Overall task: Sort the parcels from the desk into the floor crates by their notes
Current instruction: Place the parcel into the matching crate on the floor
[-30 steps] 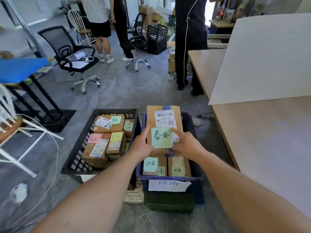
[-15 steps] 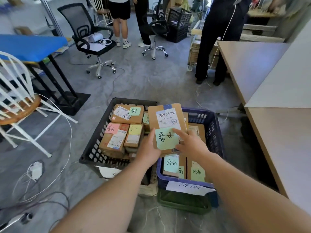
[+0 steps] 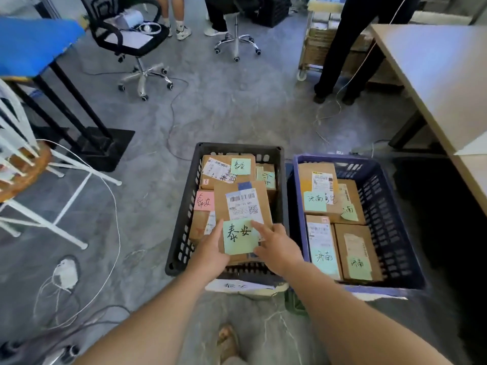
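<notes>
A brown cardboard parcel [image 3: 238, 198] with a white shipping label and a green handwritten note [image 3: 238, 237] is over the black crate [image 3: 181, 233]. My left hand [image 3: 210, 252] holds its near left corner, thumb on top. My right hand [image 3: 276, 246] grips its near right edge, fingers lying across the top. It sits above several parcels with green and pink notes inside the black crate. To the right, the blue crate [image 3: 390, 219] holds several parcels with green notes.
A wooden desk [image 3: 442, 75] runs along the right. Office chairs [image 3: 131, 35], a white chair [image 3: 26, 164], a blue table [image 3: 31, 40] and loose cables [image 3: 113, 206] stand to the left. People stand at the back. A white label [image 3: 237, 285] hangs on the black crate's front.
Both hands have carried the parcel leftward, from over the blue crate to over the black crate, and lower. My view has tilted further down.
</notes>
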`<state>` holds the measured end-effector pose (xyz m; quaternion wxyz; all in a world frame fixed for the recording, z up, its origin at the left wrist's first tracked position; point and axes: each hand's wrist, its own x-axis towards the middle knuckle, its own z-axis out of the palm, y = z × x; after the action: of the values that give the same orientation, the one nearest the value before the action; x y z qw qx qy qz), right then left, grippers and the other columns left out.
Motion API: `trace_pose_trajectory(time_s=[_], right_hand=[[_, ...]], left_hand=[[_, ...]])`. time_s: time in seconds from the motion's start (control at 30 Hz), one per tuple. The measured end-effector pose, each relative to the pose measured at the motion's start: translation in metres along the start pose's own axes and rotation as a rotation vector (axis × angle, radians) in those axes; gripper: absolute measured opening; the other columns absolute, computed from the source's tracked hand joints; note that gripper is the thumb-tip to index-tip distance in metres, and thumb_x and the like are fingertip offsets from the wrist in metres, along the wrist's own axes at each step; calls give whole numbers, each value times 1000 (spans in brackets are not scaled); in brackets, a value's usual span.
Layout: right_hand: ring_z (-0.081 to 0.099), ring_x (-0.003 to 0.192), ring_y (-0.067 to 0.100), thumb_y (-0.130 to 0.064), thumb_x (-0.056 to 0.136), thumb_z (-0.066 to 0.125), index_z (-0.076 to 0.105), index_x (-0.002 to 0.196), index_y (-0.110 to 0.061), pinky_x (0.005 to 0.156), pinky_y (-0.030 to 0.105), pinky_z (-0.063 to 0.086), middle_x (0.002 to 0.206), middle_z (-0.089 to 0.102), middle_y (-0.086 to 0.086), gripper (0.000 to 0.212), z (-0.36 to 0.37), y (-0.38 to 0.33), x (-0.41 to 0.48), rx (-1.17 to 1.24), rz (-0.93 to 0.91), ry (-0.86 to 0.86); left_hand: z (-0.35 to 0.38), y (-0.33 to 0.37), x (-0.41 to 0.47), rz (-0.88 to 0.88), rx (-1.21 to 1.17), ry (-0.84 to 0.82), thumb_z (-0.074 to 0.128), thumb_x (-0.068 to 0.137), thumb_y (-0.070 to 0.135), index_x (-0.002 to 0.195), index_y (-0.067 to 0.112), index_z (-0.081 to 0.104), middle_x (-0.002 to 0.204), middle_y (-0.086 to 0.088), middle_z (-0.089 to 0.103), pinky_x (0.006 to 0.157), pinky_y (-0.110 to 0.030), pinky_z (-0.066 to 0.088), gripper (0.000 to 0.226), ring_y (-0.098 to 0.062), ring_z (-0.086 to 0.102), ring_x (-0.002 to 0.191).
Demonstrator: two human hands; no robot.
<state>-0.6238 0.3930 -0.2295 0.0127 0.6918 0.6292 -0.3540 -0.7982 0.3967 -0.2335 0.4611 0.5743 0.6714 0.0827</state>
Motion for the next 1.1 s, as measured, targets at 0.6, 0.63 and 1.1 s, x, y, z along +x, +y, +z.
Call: trace_pose_trajectory(time_s=[0.6, 0.63, 1.1], right_hand=[[61, 92, 22, -18, 92, 60, -13, 152, -29, 73, 40, 56, 140, 37, 3, 95, 42, -17, 56, 123, 137, 32], [61, 92, 21, -18, 92, 60, -14, 152, -30, 73, 40, 57, 139, 38, 3, 96, 43, -16, 61, 137, 134, 30], [63, 96, 23, -10, 90, 59, 38, 137, -24, 59, 24, 49, 129, 58, 0, 53, 51, 4, 105, 452, 204, -70]], left_hand=[[-8, -45, 49, -136, -6, -21, 65, 85, 18, 148, 49, -12, 136, 9, 52, 83, -39, 55, 103, -14, 61, 98], [-8, -47, 55, -140, -13, -15, 65, 84, 20, 147, 51, -11, 135, 8, 53, 81, -40, 55, 103, -15, 62, 96], [0, -50, 101, -293, -204, -40, 55, 95, 14, 148, 22, 33, 137, 1, 54, 85, -29, 38, 58, -15, 50, 103]])
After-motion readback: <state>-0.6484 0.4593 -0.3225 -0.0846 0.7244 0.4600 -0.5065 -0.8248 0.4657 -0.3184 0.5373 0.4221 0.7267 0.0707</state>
